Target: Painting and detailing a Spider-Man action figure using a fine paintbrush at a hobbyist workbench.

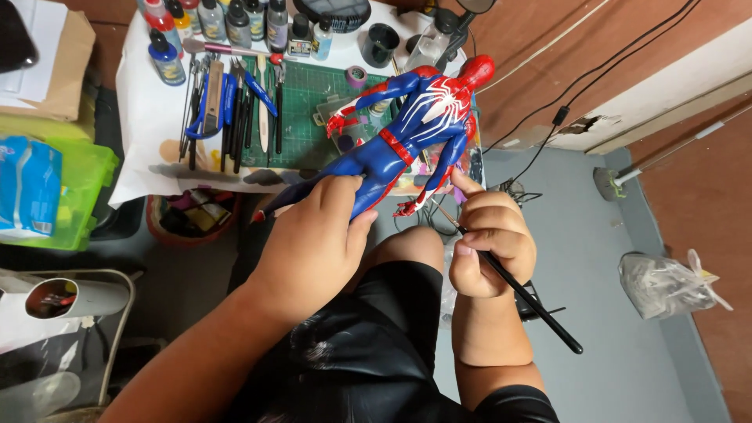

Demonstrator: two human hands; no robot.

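My left hand (pixel 313 239) grips the legs of a blue and red superhero figure (pixel 415 125) with a white spider mark on its back, holding it out over a small work table. My right hand (pixel 489 239) is closed around a thin black-handled paintbrush (pixel 521 294), its tip close to the figure's lower red hand (pixel 407 207). My right index finger points up beside the figure's arm. My knee in black shorts (pixel 376 337) is below both hands.
A green cutting mat (pixel 309 117) lies on the white table (pixel 149 117), with a row of tools (pixel 231 110) and paint bottles (pixel 227 19) behind. A green plastic box (pixel 78 196) stands left, a plastic bag (pixel 662 282) on the grey floor right, and cables (pixel 564 110) hang along the wall.
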